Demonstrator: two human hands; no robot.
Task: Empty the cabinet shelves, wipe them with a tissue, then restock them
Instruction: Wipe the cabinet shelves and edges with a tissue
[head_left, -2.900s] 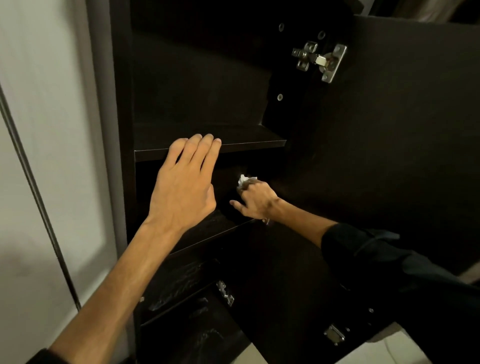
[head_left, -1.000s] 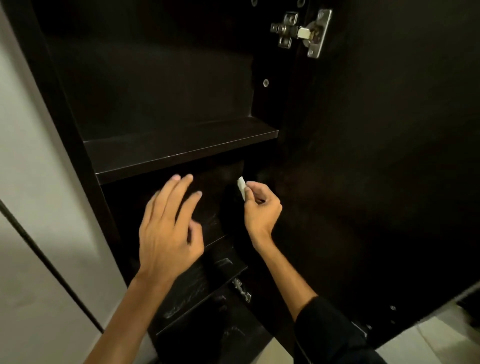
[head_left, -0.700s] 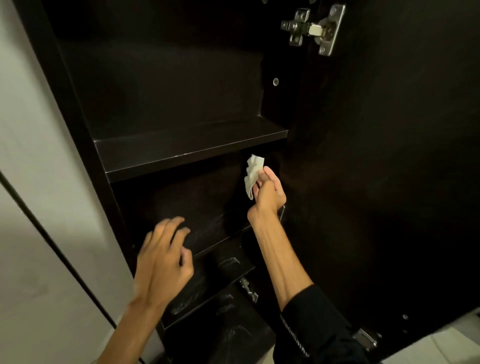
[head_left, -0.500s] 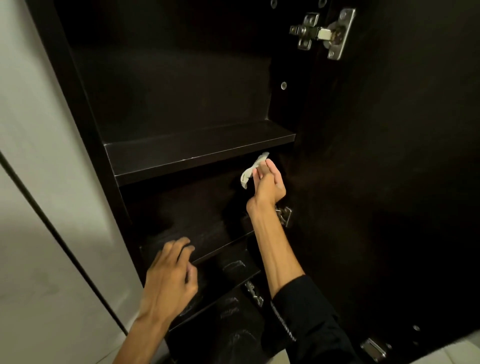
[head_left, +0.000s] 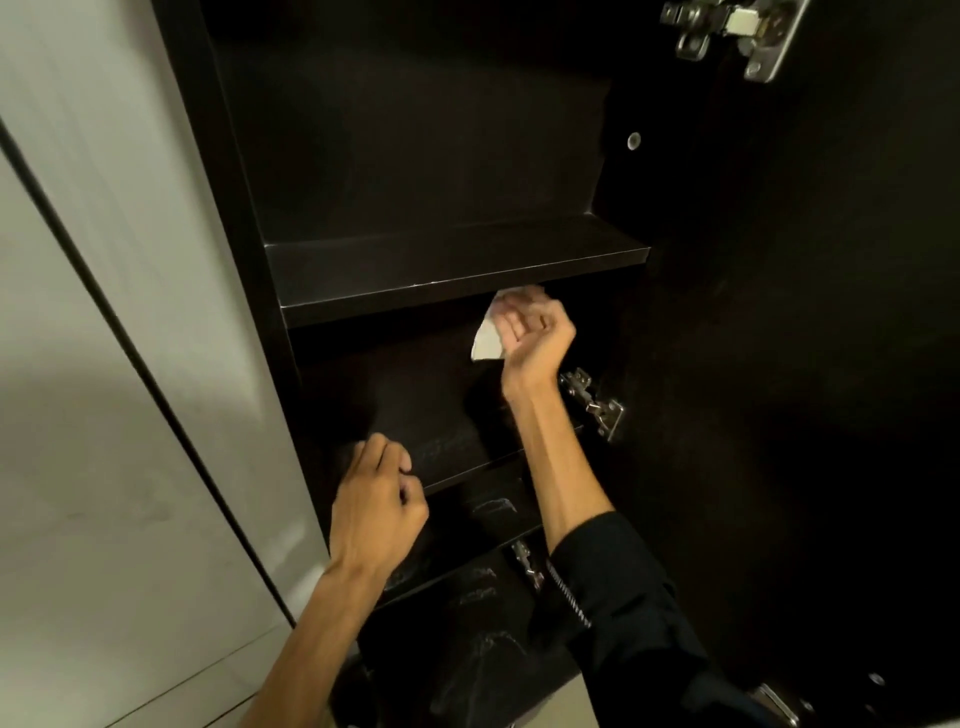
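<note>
**Wiping under way beneath the upper shelf**

The right hand pinches a crumpled white tissue between thumb and curled fingers, raised just under the front edge of the dark wooden upper shelf. The left hand sits lower, its fingers curled loosely at the front edge of the dark middle shelf; whether it grips that edge or merely rests there cannot be told.

All the shelves of the tall dark-brown cabinet that show are bare, so emptying looks finished and the wiping step is in hand. The lower boards carry pale smears, which suggests they need a pass too. The next move likely calls for laying the tissue flat on a surface, either the underside of the upper shelf or the top of the middle one, and sweeping side to side with steady pressure, clear of the metal hinge just beside the wrist.

Half a second ago the tissue hung a little lower and more open; it is now bunched closer to the upper shelf's edge. The left hand has shifted from spread fingers to a tighter curl.
</note>
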